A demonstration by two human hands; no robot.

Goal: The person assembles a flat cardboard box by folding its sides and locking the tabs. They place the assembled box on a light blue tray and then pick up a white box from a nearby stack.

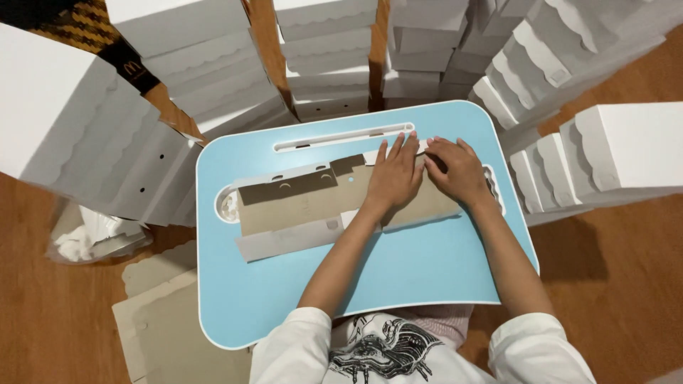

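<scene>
A flat, unfolded cardboard box blank (313, 206) lies across the middle of a light blue lap desk (398, 277). Its brown inner side faces up, with white outer flaps showing along the far edge and at the near left corner, and small punched holes dot its left half. One long panel is partly folded over, leaving a crease line that runs left to right.

Both hands rest on the right part of the blank, side by side and nearly touching. The left hand (393, 174) lies palm down with fingers straight and close together, pressing the cardboard flat, fingertips at the far white flap. The right hand (457, 171) sits just to its right, fingers bent and bearing down on the folded edge; neither hand pinches or lifts anything. Both forearms reach forward from white sleeves.

Around the desk, beyond and to either side of the hands, stand stacks of assembled white boxes (626, 149) on a wooden floor (626, 299). More flat blanks (160, 327) lie on the floor near the left elbow.
</scene>
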